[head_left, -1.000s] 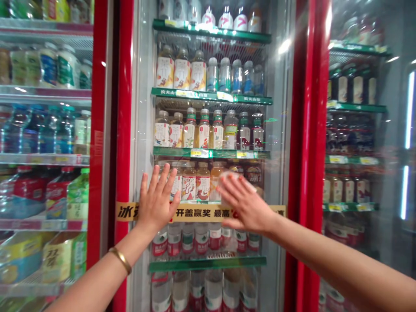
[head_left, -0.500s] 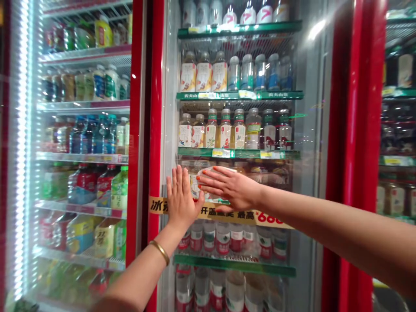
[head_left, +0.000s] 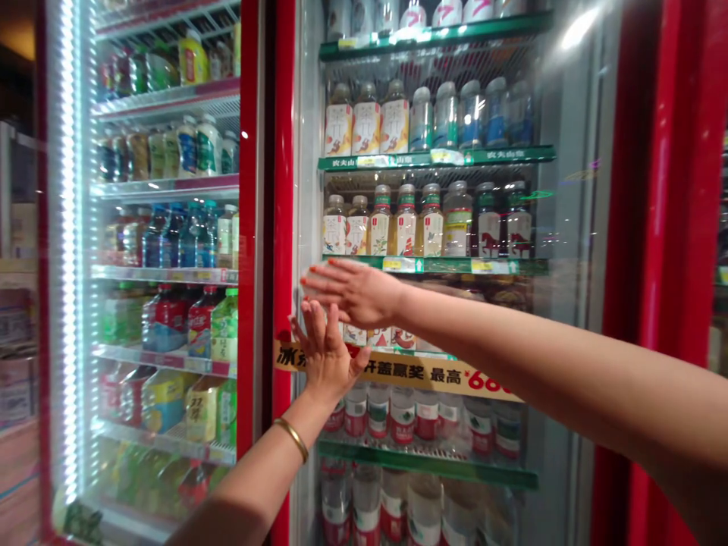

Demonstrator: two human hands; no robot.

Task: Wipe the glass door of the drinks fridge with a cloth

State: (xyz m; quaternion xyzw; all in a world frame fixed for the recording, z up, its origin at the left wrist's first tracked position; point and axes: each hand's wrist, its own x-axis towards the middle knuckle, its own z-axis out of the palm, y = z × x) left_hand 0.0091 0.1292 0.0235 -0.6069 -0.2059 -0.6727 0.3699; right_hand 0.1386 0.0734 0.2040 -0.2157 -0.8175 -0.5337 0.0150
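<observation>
My left hand (head_left: pixel 327 353) is raised with its fingers spread, close to or on the glass door of a drinks cooler (head_left: pixel 432 227), over a yellow printed strip (head_left: pixel 409 373). A thin gold bangle (head_left: pixel 291 440) circles my left wrist. My right hand (head_left: pixel 353 292) reaches across just above it, palm toward the glass and fingers straight. A pale patch (head_left: pixel 310 277) shows at its fingertips; I cannot tell whether it is a reflection or a thin object. Rows of bottled drinks (head_left: pixel 398 231) stand behind the glass.
Red frames (head_left: pixel 283 189) divide the cooler doors. Green shelf edges (head_left: pixel 437 158) carry price tags. Another lit cooler section (head_left: pixel 164 227) with bottled drinks stands to the left, and stacked boxes (head_left: pixel 17 379) sit at the far left edge.
My right hand has slid left and now lies above my left hand. The view has swung left, shifting the cooler to the right in the frame.
</observation>
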